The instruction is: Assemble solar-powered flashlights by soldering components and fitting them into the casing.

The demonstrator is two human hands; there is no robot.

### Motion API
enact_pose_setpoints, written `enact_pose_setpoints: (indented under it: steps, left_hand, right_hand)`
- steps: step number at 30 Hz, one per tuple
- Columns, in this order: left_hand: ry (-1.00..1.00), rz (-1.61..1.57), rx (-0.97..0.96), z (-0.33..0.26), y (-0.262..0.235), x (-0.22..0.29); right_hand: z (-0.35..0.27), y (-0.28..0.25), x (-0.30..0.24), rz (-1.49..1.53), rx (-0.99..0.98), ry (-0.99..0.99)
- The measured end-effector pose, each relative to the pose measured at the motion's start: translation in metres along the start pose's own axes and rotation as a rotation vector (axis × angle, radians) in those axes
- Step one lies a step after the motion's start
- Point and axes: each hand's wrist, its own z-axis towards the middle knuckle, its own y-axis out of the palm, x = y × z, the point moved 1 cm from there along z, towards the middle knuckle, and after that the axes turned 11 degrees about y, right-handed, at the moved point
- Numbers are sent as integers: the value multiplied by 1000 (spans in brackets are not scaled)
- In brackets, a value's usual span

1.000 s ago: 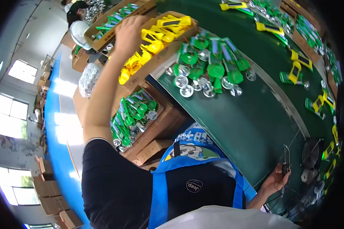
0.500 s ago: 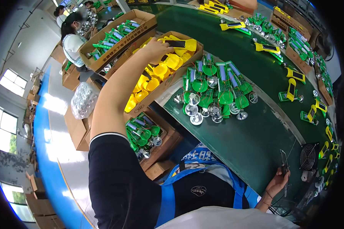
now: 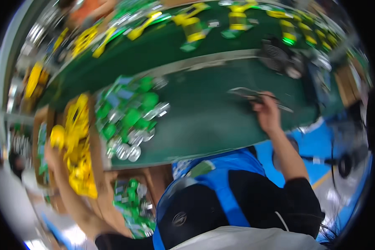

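Observation:
Motion blur softens this view. At the left, my left hand (image 3: pixel 52 156) is closed at the outer edge of a cardboard box (image 3: pixel 96 154) full of yellow plastic lamp housings (image 3: pixel 76 146). A yellow housing with a rounded end (image 3: pixel 57 136) shows at its fingertips. Over the green bench, my right hand (image 3: pixel 267 114) grips a slim dark-handled tool (image 3: pixel 256 96) with a bright metal end; its exact kind is unclear. Between the hands lies a pile of green lamp parts with round silvery reflectors (image 3: pixel 131 116) on the bench (image 3: pixel 200 121).
Below the bench's left end stands a carton of green parts (image 3: pixel 131 204). Yellow and green lamps (image 3: pixel 193 31) line a green strip along the far side. A dark round-grilled fan (image 3: pixel 275 54) stands at the bench's back right.
The view has swung round, so the box and pile now lie left. My right hand, with its tool, is now over the bench. My left hand stays by the box of yellow housings.

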Motion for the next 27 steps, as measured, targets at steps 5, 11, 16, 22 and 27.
enact_pose_setpoints:
  steps: [5,11,16,22,27]
  left_hand:
    - [-20,262,-145,49,-69,63]
    - [105,188,-131,95,-120,164]
    - [585,41,120,101,-151,333]
    - [1046,-270,-47,38,-152,566]
    - [941,-795,-195,13,-99,618]
  right_hand:
    - [-2,3,5,91,-89,-21]
    - [-4,4,-12,157,-62,-6]
    - [-10,-35,-31,186,-70,-84]
    - [-21,-62,-55,141,-25,-209]
    - [-17,-63,-56,178,-41,-207]
